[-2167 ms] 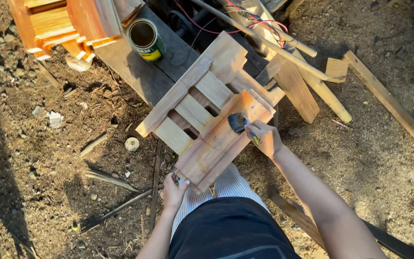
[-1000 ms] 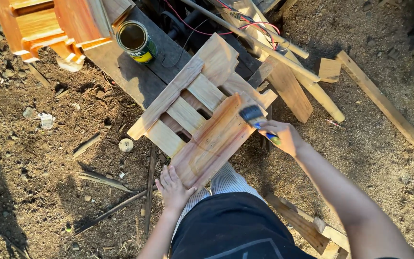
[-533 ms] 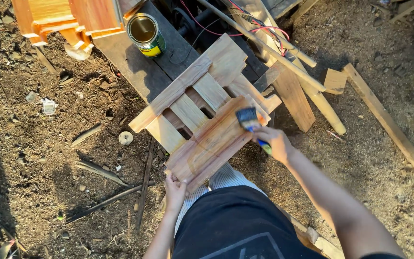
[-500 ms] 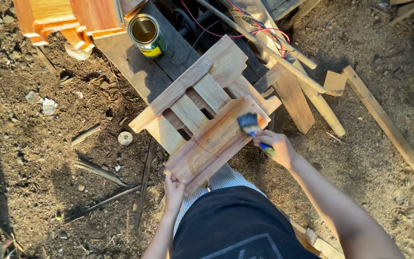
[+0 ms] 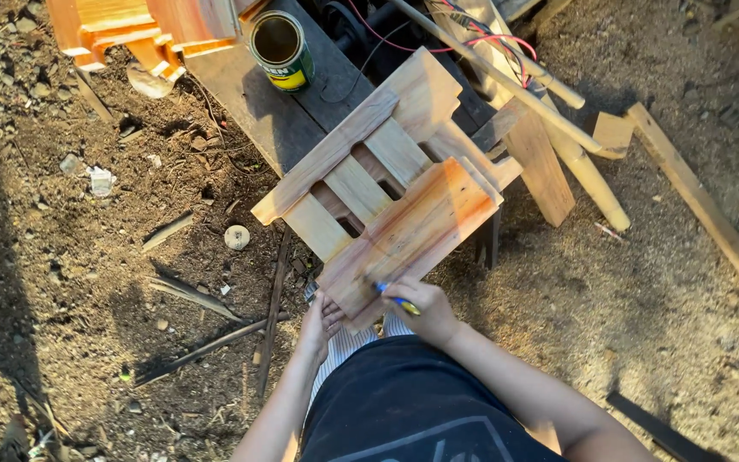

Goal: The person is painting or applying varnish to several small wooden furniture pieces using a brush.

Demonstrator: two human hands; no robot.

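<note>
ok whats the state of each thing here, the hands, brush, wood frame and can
left hand: steadying the near corner of the wooden frame
right hand: gripping the brush
brush: held low at the frame's near end
wooden frame: tilted, one board glossy orange, the slats pale
can: open, upright on the dark plank

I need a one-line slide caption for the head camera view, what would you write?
Right hand draws a brush along a slatted wooden frame; left hand steadies its near edge.
</note>
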